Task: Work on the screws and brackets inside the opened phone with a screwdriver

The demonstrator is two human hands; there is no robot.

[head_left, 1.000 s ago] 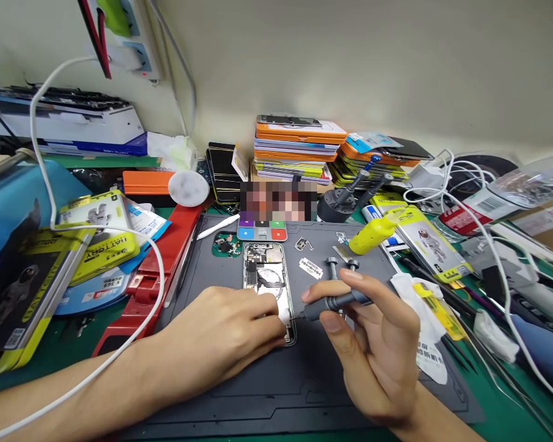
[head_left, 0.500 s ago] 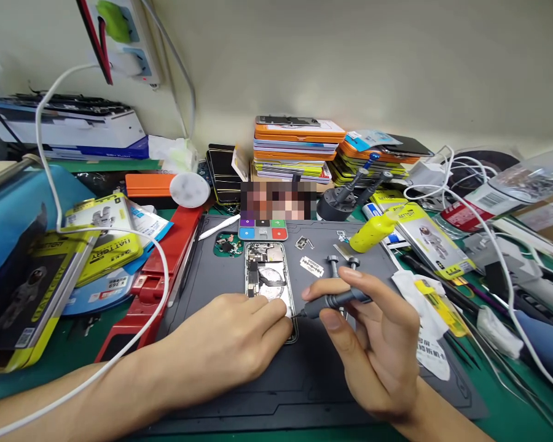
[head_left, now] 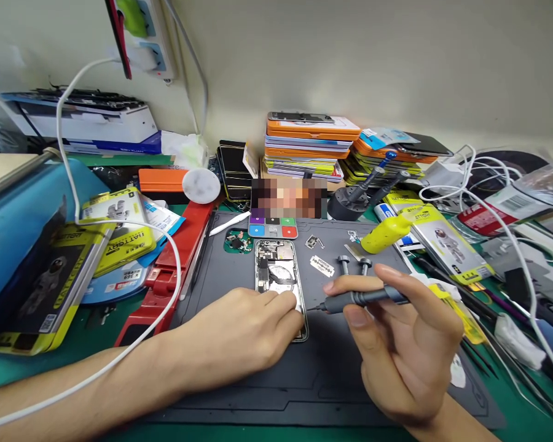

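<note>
Phone (head_left: 281,276), opened with its inner parts bare, lies on the dark mat (head_left: 322,380), its lower half covered by the left hand (head_left: 249,325). Nearest, a white cable (head_left: 177,258) crosses over the left forearm (head_left: 138,362) in view; a sideways sweep of that arm might drag it. The left fingers bend down over the phone, and I cannot tell whether they pinch anything. The right hand (head_left: 405,350) is partly closed, gripping 1 screwdriver (head_left: 350,301) between thumb and fingers, its tip by the phone's right edge; contact is too small to make out. Held nearly flat, that tip could skid, scratching the frame or jabbing the left fingers. Beyond, near the phone, lie 1 razor blade (head_left: 322,266) and 1 small metal bracket (head_left: 312,241); a careless knuckle could meet the blade or scatter the bracket. Farther back, stacked cases (head_left: 311,144) might topple if bumped.
</note>
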